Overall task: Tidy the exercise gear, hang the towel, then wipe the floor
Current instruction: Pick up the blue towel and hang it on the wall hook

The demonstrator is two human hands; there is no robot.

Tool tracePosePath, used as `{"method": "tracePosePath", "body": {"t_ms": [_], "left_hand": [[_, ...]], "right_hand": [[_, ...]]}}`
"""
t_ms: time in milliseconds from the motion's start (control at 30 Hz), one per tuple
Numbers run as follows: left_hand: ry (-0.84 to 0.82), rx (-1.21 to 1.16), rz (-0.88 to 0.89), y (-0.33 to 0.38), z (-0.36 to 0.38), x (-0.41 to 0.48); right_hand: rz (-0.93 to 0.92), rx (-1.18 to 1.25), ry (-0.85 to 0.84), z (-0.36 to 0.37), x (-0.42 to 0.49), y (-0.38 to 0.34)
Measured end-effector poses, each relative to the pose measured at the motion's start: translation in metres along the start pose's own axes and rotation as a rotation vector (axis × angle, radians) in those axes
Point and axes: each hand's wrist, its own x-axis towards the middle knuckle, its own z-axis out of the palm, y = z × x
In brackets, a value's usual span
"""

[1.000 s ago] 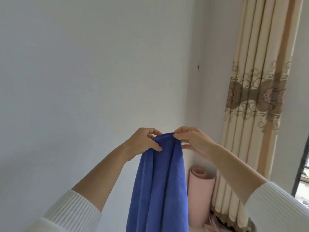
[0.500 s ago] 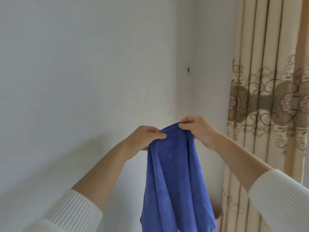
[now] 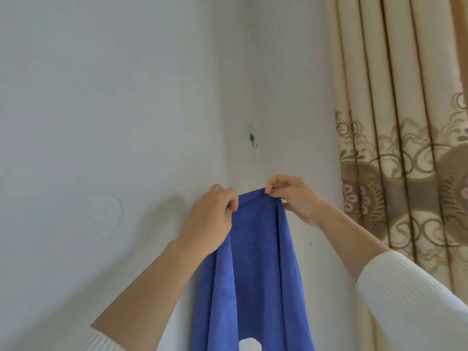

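A blue towel (image 3: 253, 262) hangs in front of the white wall corner, its lower end cut off at the bottom edge. Its top edge is now closer beneath the small green hook (image 3: 253, 141) than half a second ago. The left hand (image 3: 210, 219) and right hand (image 3: 293, 198) each pinch that edge with curled fingers. A patterned curtain (image 3: 395, 122) hangs to the right.

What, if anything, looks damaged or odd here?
The wall has a blistered, roundish patch left of the left hand, like lifted paint. Small dark mark below the right hand. The blue towel looks fine.
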Motion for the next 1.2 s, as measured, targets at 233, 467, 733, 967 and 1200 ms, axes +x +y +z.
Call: {"method": "tracePosePath", "body": {"t_ms": [233,467,733,967,1200], "left_hand": [[-0.121,0.525,0.075,-0.018,0.069,0.087],[-0.046,0.943,0.248,-0.031,0.107,0.164],[0.004,1.297,0.262,-0.021,0.116,0.243],[0.077,1.33,0.215,-0.027,0.134,0.268],[-0.038,1.058,-0.062,-0.014,0.157,0.256]], "right_hand": [[-0.322,-0.568,0.092,-0.043,0.101,0.05],[-0.533,-0.82,0.162,-0.098,0.178,0.081],[-0.581,-0.896,0.262,-0.109,0.26,0.082],[-0.398,-0.498,0.114,-0.098,0.302,0.092],[-0.125,-0.176,-0.127,-0.094,0.291,0.116]]}}
